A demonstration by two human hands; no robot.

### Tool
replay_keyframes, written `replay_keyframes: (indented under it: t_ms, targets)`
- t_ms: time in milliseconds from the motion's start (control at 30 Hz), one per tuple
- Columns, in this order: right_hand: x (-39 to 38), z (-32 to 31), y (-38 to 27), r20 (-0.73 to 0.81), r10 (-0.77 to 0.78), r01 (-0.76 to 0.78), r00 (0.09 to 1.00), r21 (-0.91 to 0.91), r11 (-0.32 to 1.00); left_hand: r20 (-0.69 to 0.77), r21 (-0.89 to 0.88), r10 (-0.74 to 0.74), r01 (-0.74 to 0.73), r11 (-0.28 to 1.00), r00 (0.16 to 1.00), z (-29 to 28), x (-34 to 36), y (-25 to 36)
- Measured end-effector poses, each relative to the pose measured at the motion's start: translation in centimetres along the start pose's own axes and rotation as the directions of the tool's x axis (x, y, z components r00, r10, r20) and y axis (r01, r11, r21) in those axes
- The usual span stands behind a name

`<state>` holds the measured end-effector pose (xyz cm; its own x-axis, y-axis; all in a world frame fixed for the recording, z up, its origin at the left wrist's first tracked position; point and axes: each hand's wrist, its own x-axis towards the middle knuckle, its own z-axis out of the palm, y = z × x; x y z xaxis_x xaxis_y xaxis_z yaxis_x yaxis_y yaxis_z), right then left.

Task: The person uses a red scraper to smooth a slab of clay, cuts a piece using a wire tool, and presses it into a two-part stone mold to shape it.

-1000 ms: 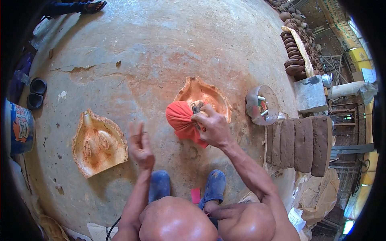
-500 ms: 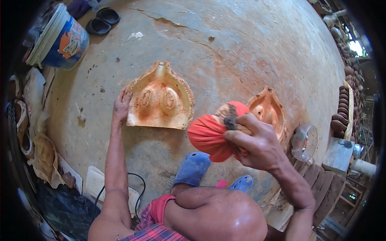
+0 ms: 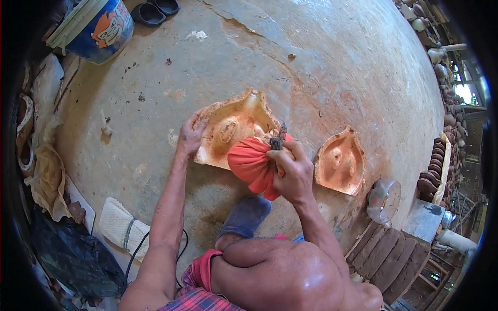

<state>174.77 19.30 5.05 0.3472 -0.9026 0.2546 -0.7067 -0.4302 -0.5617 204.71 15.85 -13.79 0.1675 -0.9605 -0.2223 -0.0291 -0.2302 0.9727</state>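
Note:
My left hand [image 3: 192, 136] grips the left rim of a hollow, orange-stained mould half [image 3: 228, 129], which has a narrow neck and oval shapes inside. The mould sits on the floor, its hollow face up. Held by its tied neck in my right hand [image 3: 294, 173] is a red cloth pouch [image 3: 251, 163], bound with dark string or fibre. The pouch is over the mould's lower right part and hides it; whether they touch I cannot tell. A second, similar mould half [image 3: 341, 160] lies apart, to the right of my right hand.
At the far left stands a blue and white bucket [image 3: 106, 33] beside dark clogs [image 3: 150, 13]. A clear round container [image 3: 384, 201] and brown clay slabs [image 3: 389, 254] are at the right. A black plastic bag [image 3: 72, 259] and folded cream cloth [image 3: 122, 223] lie near left. Cracks [image 3: 244, 26] cross the floor.
My right hand has moved the red pouch left, from near the second mould to over the first one. The held mould now looks tilted, its neck leaning right. The view has shifted.

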Motion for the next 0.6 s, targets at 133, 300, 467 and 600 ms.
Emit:
replay_keyframes:
  t_ms: [133,300,467,600]
  targets:
    - [0.1,1.1,1.5,0.061,0.092,-0.093,0.994,0.016,0.996,-0.003,0.074,0.022,-0.021,0.997,1.000,2.6,-1.0,1.5]
    - [1.7,1.1,1.3,-0.229,0.089,-0.105,0.969,-0.059,0.993,-0.042,0.095,-0.020,0.024,0.995,0.999,5.6,-2.6,1.9]
    - [5.3,2.7,3.2,-0.135,0.178,-0.180,0.975,-0.005,0.984,-0.057,-0.007,-0.014,0.014,1.000,0.998,5.3,-2.2,0.6]
    - [5.9,4.1,2.9,-0.361,0.177,-0.182,0.916,0.019,0.983,-0.061,-0.034,-0.012,0.010,0.999,0.998,5.6,-2.3,0.6]
